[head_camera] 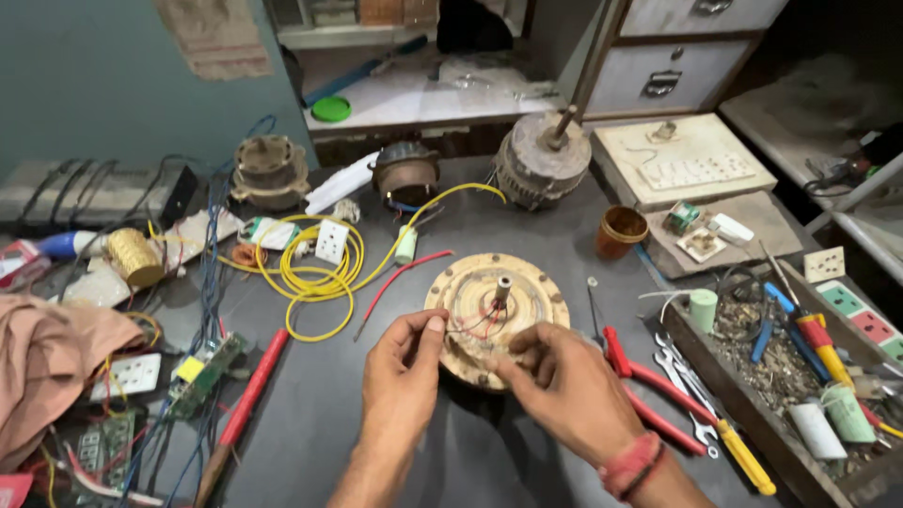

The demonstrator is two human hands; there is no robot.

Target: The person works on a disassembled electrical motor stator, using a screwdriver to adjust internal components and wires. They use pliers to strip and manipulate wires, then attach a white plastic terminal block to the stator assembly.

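Both hands pinch thin wires over the round motor [497,315] on the worktop [376,395]: left hand [400,372] fingers closed left of its upright shaft [502,290], right hand [564,386] nearer, just below-right.

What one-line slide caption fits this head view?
Left hand and right hand pinch thin wires on a round tan motor disc atop the dark grey workbench.

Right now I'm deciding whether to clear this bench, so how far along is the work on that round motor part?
Done: the round motor part lies bare on the bench, shaft up, its thin wires pulled out. In hand: the left hand pinches the wires while the right hand rests at its rim. Left: the wires hang loose, and pliers and spanners lie out.
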